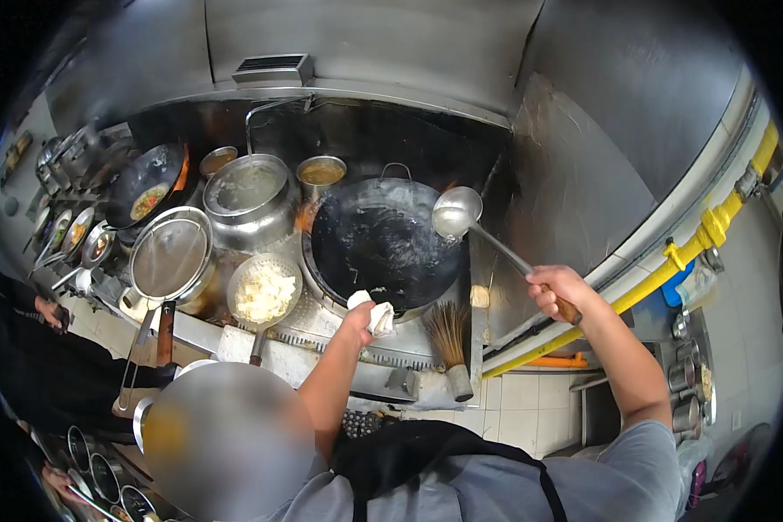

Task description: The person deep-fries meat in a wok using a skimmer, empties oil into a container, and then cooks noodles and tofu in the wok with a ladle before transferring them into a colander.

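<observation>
My right hand [558, 290] is wrapped round the handle of a large ladle [458, 214], raised at the right side of the wok. The ladle's bowl looks shiny and wet. At the near rim of the dark wok [383, 239], my left hand [357, 322] is closed on a folded white cloth [376, 313]; whether it also grips the wok's handle through the cloth is hidden. Clear, bubbly liquid shows in the wok. Left of my left hand, a perforated strainer [297, 296] holds pale cut pieces [264, 293].
A bamboo brush [448, 335] leans right of the wok. Behind stand a lidded-looking pot [245, 187] and a sauce bowl [322, 171]. A mesh strainer [172, 252] and a second wok [152, 178] with flame beside it are left. A co-worker's hand [54, 313] shows far left.
</observation>
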The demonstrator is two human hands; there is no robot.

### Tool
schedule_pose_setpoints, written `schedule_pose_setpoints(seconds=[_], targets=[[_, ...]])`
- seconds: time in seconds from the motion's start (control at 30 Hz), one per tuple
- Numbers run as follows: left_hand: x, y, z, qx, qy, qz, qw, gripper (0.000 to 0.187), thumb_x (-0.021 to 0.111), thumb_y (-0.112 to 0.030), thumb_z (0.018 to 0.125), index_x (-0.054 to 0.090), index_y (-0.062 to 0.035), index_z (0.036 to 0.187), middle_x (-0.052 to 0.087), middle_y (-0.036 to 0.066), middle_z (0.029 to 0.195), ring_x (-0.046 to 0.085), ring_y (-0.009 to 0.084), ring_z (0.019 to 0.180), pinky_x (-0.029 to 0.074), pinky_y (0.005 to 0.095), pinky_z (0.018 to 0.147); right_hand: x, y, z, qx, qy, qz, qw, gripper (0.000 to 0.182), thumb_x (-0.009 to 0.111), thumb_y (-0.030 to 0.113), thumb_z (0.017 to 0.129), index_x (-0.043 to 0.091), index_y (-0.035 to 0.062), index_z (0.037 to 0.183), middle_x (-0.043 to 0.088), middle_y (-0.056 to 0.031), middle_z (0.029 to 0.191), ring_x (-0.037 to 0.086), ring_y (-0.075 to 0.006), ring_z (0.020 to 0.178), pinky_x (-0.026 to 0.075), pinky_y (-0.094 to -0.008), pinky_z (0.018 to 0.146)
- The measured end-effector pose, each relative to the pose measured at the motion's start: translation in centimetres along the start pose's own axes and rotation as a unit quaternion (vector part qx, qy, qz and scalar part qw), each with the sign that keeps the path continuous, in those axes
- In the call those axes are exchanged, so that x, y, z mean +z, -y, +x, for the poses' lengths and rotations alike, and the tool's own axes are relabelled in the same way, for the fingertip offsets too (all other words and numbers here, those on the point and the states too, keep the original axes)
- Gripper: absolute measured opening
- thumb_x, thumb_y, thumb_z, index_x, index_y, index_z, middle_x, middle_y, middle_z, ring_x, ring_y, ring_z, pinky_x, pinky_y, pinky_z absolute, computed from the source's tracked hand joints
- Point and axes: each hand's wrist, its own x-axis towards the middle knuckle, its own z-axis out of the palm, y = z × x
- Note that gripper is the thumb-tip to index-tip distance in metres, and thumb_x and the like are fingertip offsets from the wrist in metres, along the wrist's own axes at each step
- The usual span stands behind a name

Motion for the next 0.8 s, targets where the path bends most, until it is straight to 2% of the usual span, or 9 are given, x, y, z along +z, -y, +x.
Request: schedule_pose_setpoints(seconds=[0.13,0.27,0.3,0.33,0.37,0.4,0.47,0.6,0.8], targets=[[2.4,0.6,-2.2,0.036,-0.003,0.023,0.999,0.026,0.037,-0.023,0.095,0.055,-0.0057,0.104,0.065,0.012,0.092,0.065,0.0288,0.079,0.054,0.0497,0.071,0.8,-2.3,-3.1,0.001,-0.060,-0.066,0.996,0.021,0.058,0.007,0.085,0.045,0.0030,0.101,0.048,-0.0023,0.064,0.037,-0.0077,0.040,0.031,-0.0253,0.034],[0.5,2.5,-3.1,0.088,-0.015,0.024,0.996,0.028,0.035,-0.024,0.097,0.050,-0.0039,0.110,0.064,0.013,0.095,0.065,0.0302,0.081,0.055,0.0503,0.072,2.6,-3.9,-2.7,0.004,-0.014,-0.136,0.991,0.037,0.058,0.007,0.085,0.043,-0.0004,0.119,0.047,-0.0009,0.063,0.038,-0.0083,0.040,0.032,-0.0272,0.034],[-0.4,3.7,-4.2,0.112,-0.001,0.030,0.993,0.029,0.035,-0.024,0.097,0.049,-0.0030,0.111,0.063,0.015,0.097,0.065,0.0316,0.083,0.055,0.0498,0.071,2.6,-4.2,-1.9,-0.059,0.004,-0.256,0.965,0.033,0.057,0.010,0.085,0.046,-0.0031,0.114,0.055,-0.0084,0.065,0.051,-0.0220,0.042,0.041,-0.0367,0.039],[-1.2,4.8,-4.9,0.103,0.038,-0.014,0.994,0.028,0.036,-0.023,0.097,0.049,-0.0024,0.111,0.063,0.016,0.096,0.064,0.0322,0.083,0.055,0.0497,0.071,2.8,-3.9,-0.7,-0.064,0.006,-0.259,0.964,0.033,0.057,0.010,0.085,0.046,-0.0031,0.114,0.055,-0.0084,0.065,0.051,-0.0220,0.042,0.041,-0.0367,0.039],[-1.6,5.9,-6.0,0.100,-0.024,-0.041,0.994,0.027,0.036,-0.021,0.096,0.049,-0.0021,0.110,0.063,0.016,0.094,0.064,0.0309,0.083,0.055,0.0493,0.070,3.3,-3.5,0.7,-0.281,-0.065,-0.451,0.845,0.032,0.055,0.010,0.084,0.047,-0.0043,0.112,0.059,-0.0152,0.071,0.056,-0.0305,0.055,0.045,-0.0413,0.049],[-1.4,6.6,-8.3,0.113,-0.032,-0.034,0.993,0.025,0.038,-0.019,0.094,0.050,-0.0024,0.107,0.063,0.015,0.092,0.064,0.0295,0.082,0.055,0.0486,0.071,4.1,-3.0,1.6,-0.470,-0.130,-0.595,0.639,0.032,0.053,0.011,0.083,0.048,-0.0055,0.109,0.063,-0.0221,0.077,0.062,-0.0390,0.067,0.050,-0.0460,0.060],[-1.4,7.2,-11.4,0.106,0.009,-0.066,0.992,0.024,0.039,-0.019,0.093,0.052,-0.0030,0.104,0.063,0.014,0.091,0.064,0.0274,0.080,0.055,0.0472,0.073,8.8,1.5,2.2,-0.319,-0.201,-0.603,0.703,0.034,0.050,0.010,0.079,0.050,-0.0043,0.109,0.061,-0.0291,0.093,0.057,-0.0435,0.094,0.047,-0.0471,0.082],[0.2,6.7,-16.2,0.100,0.005,-0.102,0.990,0.024,0.039,-0.019,0.092,0.054,-0.0035,0.104,0.064,0.013,0.092,0.064,0.0260,0.079,0.054,0.0461,0.073,11.8,8.9,11.2,-0.345,-0.127,-0.713,0.597,0.033,0.060,0.011,0.077,0.058,0.0012,0.108,0.063,-0.0234,0.097,0.059,-0.0391,0.098,0.046,-0.0440,0.085],[0.9,4.3,-21.9,0.107,0.042,-0.137,0.984,0.026,0.040,-0.022,0.092,0.059,-0.0057,0.099,0.066,0.009,0.089,0.065,0.0237,0.078,0.054,0.0411,0.069,20.3,13.6,10.3,-0.272,-0.009,-0.806,0.527,0.044,0.064,0.014,0.075,0.056,0.0030,0.117,0.064,-0.0191,0.101,0.062,-0.0336,0.097,0.047,-0.0401,0.085]])
